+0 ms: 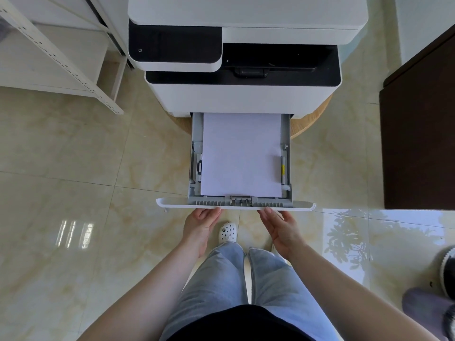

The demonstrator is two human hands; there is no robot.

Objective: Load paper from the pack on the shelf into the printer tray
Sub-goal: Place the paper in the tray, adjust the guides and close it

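A white and black printer (241, 94) stands on a round wooden stool. Its grey paper tray (195, 153) is pulled out toward me, with a white front panel (172, 203). A stack of white paper (241, 153) lies flat inside the tray between the side guides. My left hand (200, 228) is just under the front panel, palm turned inward, fingertips touching its lower edge. My right hand (280, 230) mirrors it on the other side, fingertips at the panel edge. Both hands are empty with fingers extended. The paper pack is not in view.
A white metal shelf (56, 57) stands at the left, beside the printer. A dark brown cabinet (418, 134) fills the right side. Glossy beige floor tiles (73, 193) surround me. My white shoe (227, 232) is under the tray. Another person's slipper (446, 274) shows at the right edge.
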